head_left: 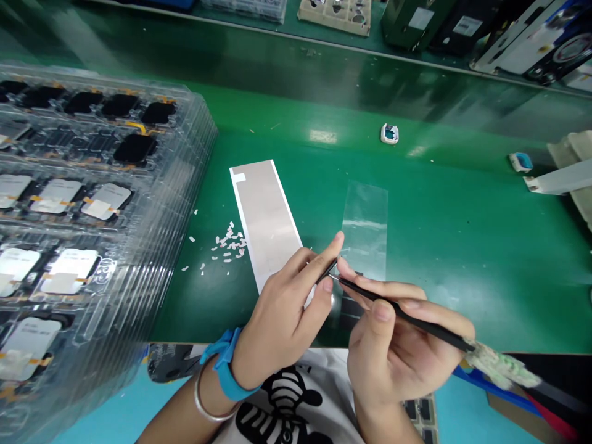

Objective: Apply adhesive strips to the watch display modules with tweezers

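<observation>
My left hand (289, 308), with a blue strap on its wrist, pinches a small dark, flat piece (326, 271) between thumb and fingers. Most of that piece is hidden by the fingers. In my right hand (407, 345) is a black pen-shaped tool (416, 320) with a thin metal tip, its rear end wrapped in worn tape. The tip meets or nearly meets the dark piece; contact cannot be made out. Under and beyond the left hand lies a long greyish sheet with white edges (266, 216). A clear plastic film (365, 216) lies behind the fingertips.
Stacked clear trays (185, 160) holding small dark and white screen parts rise at the left. Several tiny white scraps (229, 240) are scattered beside the sheet. A small white-framed part (390, 134) sits farther back on the green table (462, 246). A shelf (324, 43) with boxes runs behind.
</observation>
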A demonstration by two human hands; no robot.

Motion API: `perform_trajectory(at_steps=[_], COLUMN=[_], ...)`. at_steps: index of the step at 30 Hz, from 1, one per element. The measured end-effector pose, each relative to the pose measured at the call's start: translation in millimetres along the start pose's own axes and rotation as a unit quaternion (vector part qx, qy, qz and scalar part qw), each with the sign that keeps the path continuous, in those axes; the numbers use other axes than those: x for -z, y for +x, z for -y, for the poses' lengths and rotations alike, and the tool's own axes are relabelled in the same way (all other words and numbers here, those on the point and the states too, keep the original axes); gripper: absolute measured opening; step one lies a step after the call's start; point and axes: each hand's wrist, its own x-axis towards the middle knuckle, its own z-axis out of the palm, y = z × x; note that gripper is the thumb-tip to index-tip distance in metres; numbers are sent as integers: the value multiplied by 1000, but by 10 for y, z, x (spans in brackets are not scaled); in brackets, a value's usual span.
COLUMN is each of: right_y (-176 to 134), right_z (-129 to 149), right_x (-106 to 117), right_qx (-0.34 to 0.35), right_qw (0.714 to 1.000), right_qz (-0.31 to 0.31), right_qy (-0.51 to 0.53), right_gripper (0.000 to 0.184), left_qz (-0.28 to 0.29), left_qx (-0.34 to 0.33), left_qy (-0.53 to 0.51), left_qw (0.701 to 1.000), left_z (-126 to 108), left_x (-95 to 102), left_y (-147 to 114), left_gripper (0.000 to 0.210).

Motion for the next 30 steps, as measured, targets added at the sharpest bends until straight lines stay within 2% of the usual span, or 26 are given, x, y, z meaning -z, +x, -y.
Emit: perform_trajectory(at_steps=[12,22,30], right_y=[-1,8,6], right_z=[-19,-12,-9], right_x=[35,14,22], right_qx=[19,4,-41], right_qw=[1000,1000,998], right_qz=[3,10,-14], right_qy=[-19,19,35], right_gripper=[28,33,26], left_qz=[4,0,2], left_qx=[-4,-1,12], left_qy=[-2,-8,2], left_qw=[1000,1000,1000], left_z=[-5,3,-3], left_x=[3,-12,-5], left_y=[-2,13,-9], left_gripper=[49,49,50])
